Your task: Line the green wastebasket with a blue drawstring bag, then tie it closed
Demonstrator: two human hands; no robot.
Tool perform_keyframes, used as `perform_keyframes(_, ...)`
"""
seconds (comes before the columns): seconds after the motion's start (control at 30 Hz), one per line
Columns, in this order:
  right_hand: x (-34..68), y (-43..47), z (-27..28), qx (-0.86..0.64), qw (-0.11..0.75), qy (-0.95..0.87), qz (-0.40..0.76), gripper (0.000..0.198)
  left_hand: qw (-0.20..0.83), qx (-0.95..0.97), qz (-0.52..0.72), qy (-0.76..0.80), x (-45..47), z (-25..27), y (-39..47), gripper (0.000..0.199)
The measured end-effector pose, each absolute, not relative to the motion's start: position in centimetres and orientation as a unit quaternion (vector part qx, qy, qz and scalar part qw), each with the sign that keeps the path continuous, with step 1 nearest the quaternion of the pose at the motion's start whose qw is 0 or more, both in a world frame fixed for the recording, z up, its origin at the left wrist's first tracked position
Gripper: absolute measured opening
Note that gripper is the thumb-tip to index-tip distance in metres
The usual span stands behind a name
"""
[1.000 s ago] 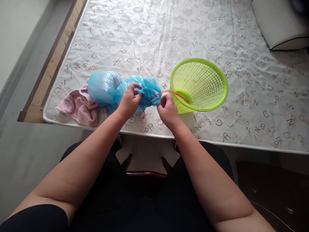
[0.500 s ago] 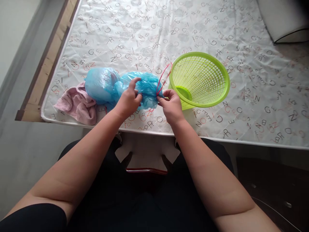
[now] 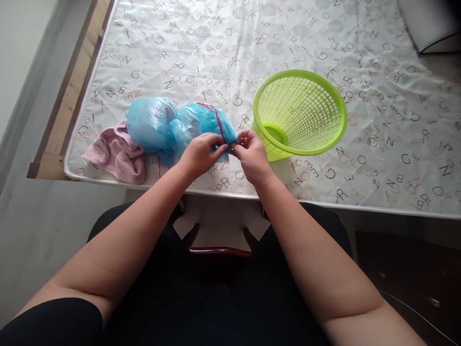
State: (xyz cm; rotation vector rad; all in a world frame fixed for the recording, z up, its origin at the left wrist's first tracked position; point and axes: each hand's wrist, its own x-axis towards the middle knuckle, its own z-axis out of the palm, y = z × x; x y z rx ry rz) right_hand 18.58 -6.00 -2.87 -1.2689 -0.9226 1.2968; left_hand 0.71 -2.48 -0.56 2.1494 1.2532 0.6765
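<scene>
A crumpled blue plastic bag [image 3: 194,120] lies near the front edge of the mattress, a red drawstring [image 3: 216,117] running over its right part. My left hand [image 3: 201,153] is closed in a pinch on the bag beside the string. Thumb and fingers of my right hand [image 3: 251,154] pinch the bag's gathered right end, close to my left fingertips. Touching this bag on the left is a second, rounded blue bag [image 3: 151,120], which looks full. What is inside the bags I cannot tell.
A pink cloth [image 3: 117,154] lies left of the rounded bag. To the right, a green mesh basket [image 3: 300,113] rests tilted on the letter-printed mattress [image 3: 378,144]. A wooden bed edge [image 3: 72,81] runs along the left. A pale object [image 3: 432,26] stands at the far right corner.
My left hand has gone from spread fingers over the bag to a pinch farther right. The red drawstring, which stuck out in a loop to the right, now lies across the bag.
</scene>
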Motion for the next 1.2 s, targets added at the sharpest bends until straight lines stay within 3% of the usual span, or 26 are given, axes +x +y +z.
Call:
perform_keyframes(0.27, 19.2, -6.0, -3.3, -0.494, 0.535, -0.353, 0.587, 0.034, 0.458, 0.684, 0.285, 0.491, 0.9, -1.9, -1.8, 0.019)
perform_keyframes(0.4, 19.5, -5.6, -3.1, -0.572, 0.517, -0.308, 0.558, 0.032, 0.401, 0.727, 0.249, 0.499, 0.1, -1.6, -1.3, 0.009)
perform_keyframes(0.53, 19.6, -5.2, -3.1, -0.608, 0.523, -0.272, 0.532, 0.029, 0.311, 0.761, 0.219, 0.526, -1.0, -1.2, -0.6, 0.015)
perform_keyframes(0.67, 19.6, -5.3, -3.6, -0.629, 0.509, -0.289, 0.512, 0.023, 0.296, 0.766, 0.213, 0.529, -1.3, -1.1, -0.4, 0.017)
perform_keyframes(0.93, 18.8, -7.5, -3.1, -0.618, 0.416, -0.638, 0.196, 0.004, 0.297, 0.783, 0.211, 0.503, -0.3, -1.5, -0.9, 0.019)
perform_keyframes(1.07, 19.3, -7.3, -3.5, -0.607, 0.369, -0.676, 0.199, 0.013, 0.309, 0.798, 0.211, 0.473, -0.1, -1.2, -1.1, 0.02)
perform_keyframes(1.2, 20.0, -6.7, -3.8, -0.611, 0.342, -0.677, 0.226, 0.009, 0.322, 0.815, 0.202, 0.437, -0.2, -1.0, -1.3, 0.021)
